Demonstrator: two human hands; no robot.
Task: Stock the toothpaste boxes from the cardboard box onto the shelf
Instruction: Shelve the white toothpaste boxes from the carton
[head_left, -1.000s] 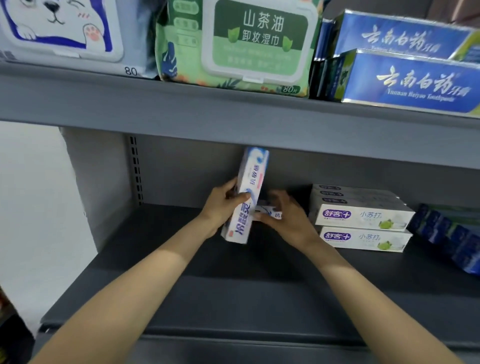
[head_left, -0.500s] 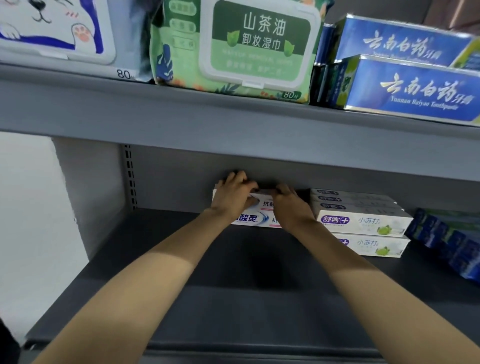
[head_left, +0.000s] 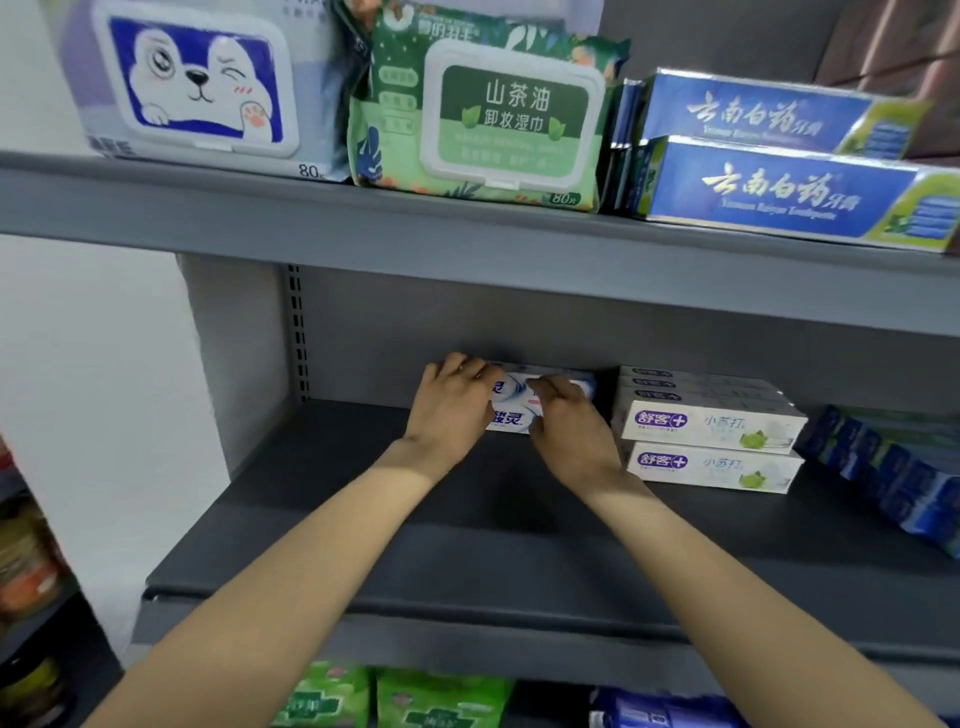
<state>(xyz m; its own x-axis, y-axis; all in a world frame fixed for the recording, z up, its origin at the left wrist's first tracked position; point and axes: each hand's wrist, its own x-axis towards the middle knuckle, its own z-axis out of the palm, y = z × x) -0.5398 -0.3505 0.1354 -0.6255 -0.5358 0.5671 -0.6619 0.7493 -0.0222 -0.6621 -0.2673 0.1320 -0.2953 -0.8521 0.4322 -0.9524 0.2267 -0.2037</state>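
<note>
on shelf (head_left: 363, 545), boxes (head_left: 511, 402) now flat

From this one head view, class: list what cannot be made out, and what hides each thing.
- Cardboard box: not in the head view at all.
- White-and-blue toothpaste boxes: count and full labels hidden by the left hand and right hand.
- Blue packs: blurred, cut by the right edge.
- Jars: blurred, cut by the left edge.

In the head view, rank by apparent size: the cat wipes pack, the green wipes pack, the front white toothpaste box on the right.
1-2. cat wipes pack and green wipes pack: look alike, unranked.
3. front white toothpaste box: smallest, though it sits farther back.
</note>
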